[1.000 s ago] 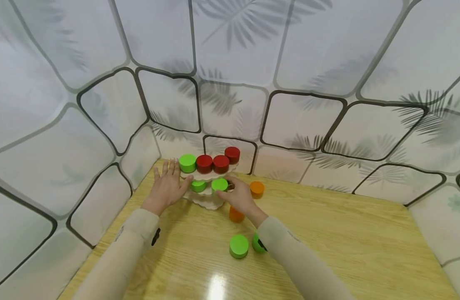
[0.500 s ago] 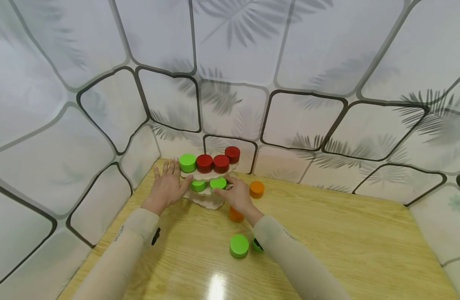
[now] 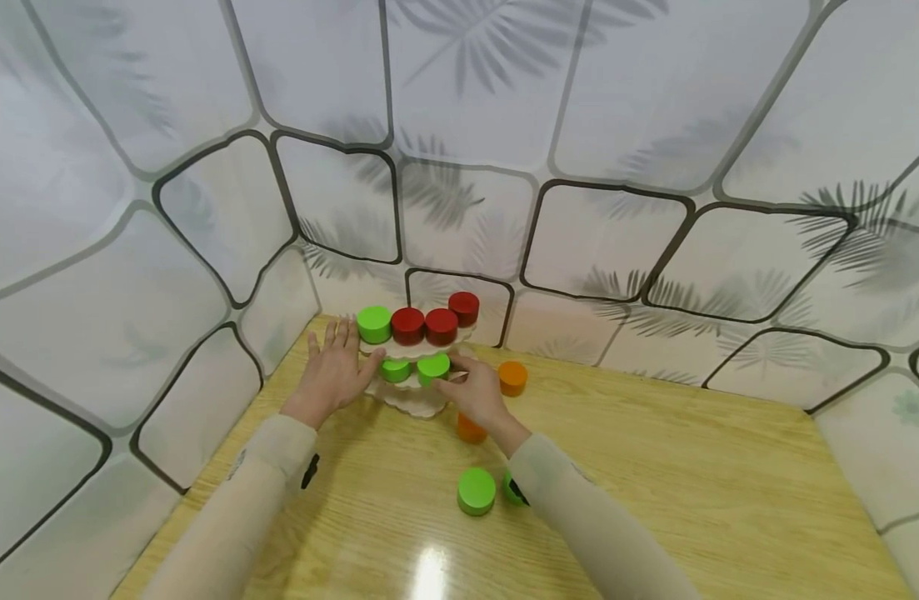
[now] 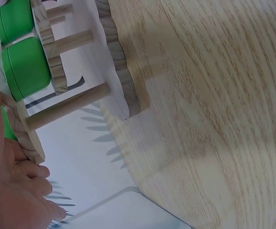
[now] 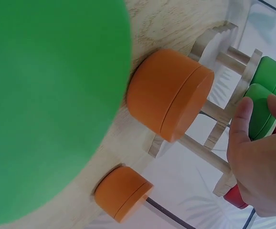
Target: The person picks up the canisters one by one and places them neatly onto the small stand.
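A tiered wooden stand (image 3: 414,403) with scalloped edges stands in the table's back left corner. My left hand (image 3: 333,379) holds its left side, the thumb at the front of the upper tier and the fingers along the outer edge. With thumb and fingertips, my right hand (image 3: 480,392) pinches a green cylinder (image 3: 432,368) at the middle tier; the right wrist view has this cylinder (image 5: 259,110) too. Left of it, on the same tier, sits another green cylinder (image 3: 396,371). The top tier carries a green cylinder (image 3: 374,325) and several red cylinders (image 3: 408,326).
Two orange cylinders (image 3: 512,378) rest on the wooden table (image 3: 676,467) right of the stand. Nearer me are two more green ones (image 3: 476,491), one partly behind my right sleeve. A patterned wall (image 3: 466,217) runs close behind the stand.
My right hand has shifted the green cylinder slightly left along the middle tier, towards the other green one. My left hand has stayed in place on the stand.
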`<state>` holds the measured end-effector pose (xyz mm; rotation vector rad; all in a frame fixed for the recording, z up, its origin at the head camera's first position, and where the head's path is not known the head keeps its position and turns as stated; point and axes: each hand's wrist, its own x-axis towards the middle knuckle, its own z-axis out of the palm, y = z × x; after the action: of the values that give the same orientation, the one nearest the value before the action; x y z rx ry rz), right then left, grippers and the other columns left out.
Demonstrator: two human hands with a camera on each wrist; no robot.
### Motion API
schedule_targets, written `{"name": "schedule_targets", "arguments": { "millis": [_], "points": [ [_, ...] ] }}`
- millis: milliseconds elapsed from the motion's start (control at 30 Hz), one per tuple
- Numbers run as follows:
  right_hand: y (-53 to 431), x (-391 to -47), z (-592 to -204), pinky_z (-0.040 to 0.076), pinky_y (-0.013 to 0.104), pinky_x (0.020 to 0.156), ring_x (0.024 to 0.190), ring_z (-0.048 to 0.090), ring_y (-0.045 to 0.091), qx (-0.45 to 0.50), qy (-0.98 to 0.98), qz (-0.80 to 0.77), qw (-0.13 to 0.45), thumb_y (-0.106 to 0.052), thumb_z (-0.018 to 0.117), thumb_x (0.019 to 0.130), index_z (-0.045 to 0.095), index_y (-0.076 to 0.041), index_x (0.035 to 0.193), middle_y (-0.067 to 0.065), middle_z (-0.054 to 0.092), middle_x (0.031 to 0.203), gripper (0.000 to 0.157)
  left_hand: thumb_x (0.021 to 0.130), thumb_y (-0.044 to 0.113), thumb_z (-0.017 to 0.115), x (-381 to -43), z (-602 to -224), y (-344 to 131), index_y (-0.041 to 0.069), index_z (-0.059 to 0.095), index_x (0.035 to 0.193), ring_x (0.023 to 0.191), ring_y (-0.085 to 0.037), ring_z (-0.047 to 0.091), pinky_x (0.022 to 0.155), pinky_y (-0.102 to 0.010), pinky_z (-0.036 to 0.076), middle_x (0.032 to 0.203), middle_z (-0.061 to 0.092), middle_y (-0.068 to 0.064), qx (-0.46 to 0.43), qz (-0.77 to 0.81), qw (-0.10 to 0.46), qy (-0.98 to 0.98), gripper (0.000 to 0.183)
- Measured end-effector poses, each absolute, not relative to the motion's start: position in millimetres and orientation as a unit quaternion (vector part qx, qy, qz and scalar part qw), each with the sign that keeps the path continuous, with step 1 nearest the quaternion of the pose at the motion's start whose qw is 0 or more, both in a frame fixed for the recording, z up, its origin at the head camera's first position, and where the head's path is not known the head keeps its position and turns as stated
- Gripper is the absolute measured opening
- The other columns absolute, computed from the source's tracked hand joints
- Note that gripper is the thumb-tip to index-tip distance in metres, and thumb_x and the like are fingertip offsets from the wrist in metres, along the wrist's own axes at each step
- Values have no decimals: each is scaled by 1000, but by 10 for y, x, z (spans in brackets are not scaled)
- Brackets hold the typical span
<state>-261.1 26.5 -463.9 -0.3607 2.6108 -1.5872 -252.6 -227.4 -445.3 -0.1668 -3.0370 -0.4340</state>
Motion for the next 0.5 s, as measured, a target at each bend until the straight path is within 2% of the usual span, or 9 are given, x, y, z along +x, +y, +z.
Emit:
{"name": "schedule_targets", "arguments": {
  "millis": [300, 500],
  "points": [
    [172, -2671, -4654, 63, 29, 76, 101, 75, 28, -105, 859, -501, 21, -16, 83, 91, 67, 2, 139, 18, 75, 126, 54, 112, 56, 30, -2524, -4447, -2278, -12, 10, 164, 161, -52, 7, 125, -75, 3, 173, 9, -31, -52, -143, 30, -988, 88],
    [117, -2698, -4676, 58, 25, 72, 95, 71, 23, -95, 859, -503, 14, -18, 84, 90, 72, -2, 134, 16, 77, 117, 48, 113, 56, 29, -2521, -4448, -2271, -13, 12, 163, 161, -52, 8, 125, -76, 5, 172, 10, -32, -55, -141, 36, -988, 87]
  ]
}}
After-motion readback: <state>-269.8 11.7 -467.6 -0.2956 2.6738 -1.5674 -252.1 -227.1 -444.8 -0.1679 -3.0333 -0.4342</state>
